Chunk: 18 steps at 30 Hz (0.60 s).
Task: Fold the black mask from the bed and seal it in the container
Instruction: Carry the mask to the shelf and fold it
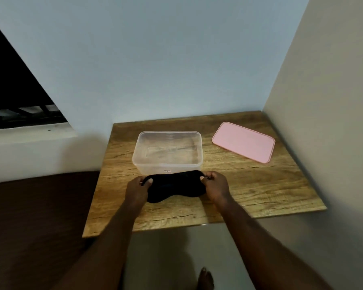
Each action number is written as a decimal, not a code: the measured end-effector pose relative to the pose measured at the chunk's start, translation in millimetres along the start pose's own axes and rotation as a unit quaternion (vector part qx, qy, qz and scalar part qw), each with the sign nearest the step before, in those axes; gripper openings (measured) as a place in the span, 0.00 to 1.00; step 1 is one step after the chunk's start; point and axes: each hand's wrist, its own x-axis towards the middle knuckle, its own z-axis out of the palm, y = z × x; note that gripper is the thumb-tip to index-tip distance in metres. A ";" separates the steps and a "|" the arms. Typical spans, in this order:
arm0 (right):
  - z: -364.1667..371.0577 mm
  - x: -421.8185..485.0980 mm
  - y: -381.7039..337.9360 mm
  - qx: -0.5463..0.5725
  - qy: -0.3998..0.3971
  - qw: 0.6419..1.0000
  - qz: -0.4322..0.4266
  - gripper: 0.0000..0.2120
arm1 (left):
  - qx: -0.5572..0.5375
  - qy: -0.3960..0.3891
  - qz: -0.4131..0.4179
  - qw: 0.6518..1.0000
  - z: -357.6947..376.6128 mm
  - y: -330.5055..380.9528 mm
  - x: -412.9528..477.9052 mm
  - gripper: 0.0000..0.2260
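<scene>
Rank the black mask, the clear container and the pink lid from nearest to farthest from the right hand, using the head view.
1. black mask: gripped at its end by the right hand.
2. clear container: just beyond, to the left.
3. pink lid: farthest, back right on the wooden table.

The black mask (pixel 175 186) lies flat on the wooden worktop (pixel 260 185), just in front of the clear container (pixel 168 150). The left hand (pixel 137 190) pinches its left end; the right hand (pixel 215 186) pinches its right end. The container is open. The pink lid (pixel 244 142) lies apart, to its right.
</scene>
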 end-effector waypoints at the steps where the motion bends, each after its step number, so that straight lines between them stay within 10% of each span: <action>1: 3.2 7.9 -0.5 -0.013 -0.004 1.000 -0.006 0.05 | 0.012 0.003 0.000 1.000 0.6 -0.7 6.4 0.08; 18: 26.0 0.9 18.5 -0.144 0.062 0.987 -0.022 0.08 | 0.103 -0.076 0.021 0.992 -18.2 -27.0 44.2 0.08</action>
